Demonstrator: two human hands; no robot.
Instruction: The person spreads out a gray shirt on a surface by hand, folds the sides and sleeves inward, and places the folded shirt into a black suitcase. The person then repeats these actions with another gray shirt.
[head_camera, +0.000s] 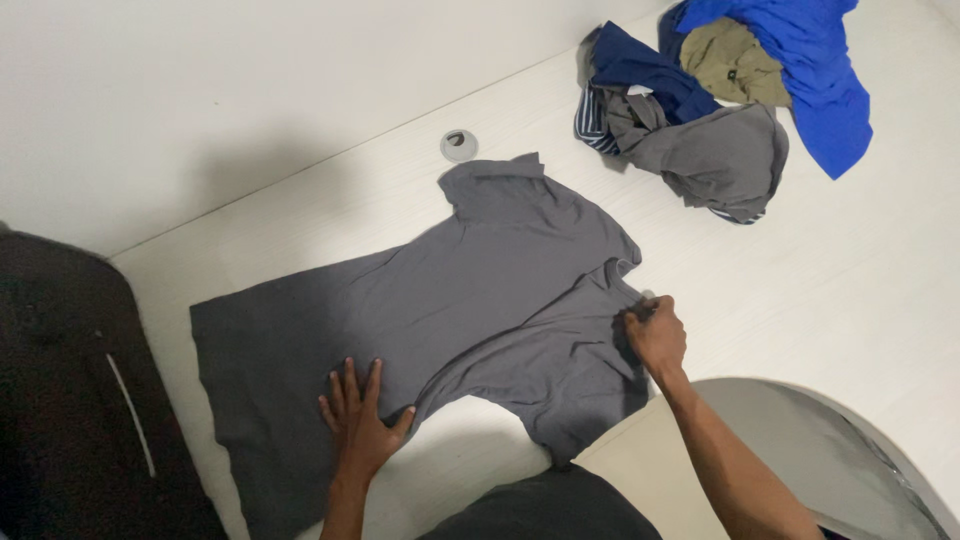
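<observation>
My left hand (357, 420) lies flat, fingers spread, pressed palm-down on the lower body of the grey polo shirt (440, 320). It grips nothing; it only pins the cloth to the white tabletop (850, 280). My right hand (656, 335) is closed, fingers curled together and pinched on the shirt's fabric at the sleeve edge, on the side of the shirt nearest me.

The shirt lies spread across the tabletop in front of me. Its long axis runs slantwise: the collar points up and away toward the wall, the hem reaches down to my left. So the shirt's body stretches leftward and away from my right hand, while my left hand sits on it near the hem end. The right hand is the nearer of the 2 to the collar and sleeves; the left is nearer to the hem.

Just past the collar a small round grey fitting (458, 145) is set in the tabletop, close to the shirt but not touching it. Well apart, at the far right, sits a heap of clothes (720, 100): bright blue, navy, olive and grey pieces tumbled together. At my left edge there is a dark, black bag-like thing (80, 400) just beside the shirt's hem.
</observation>
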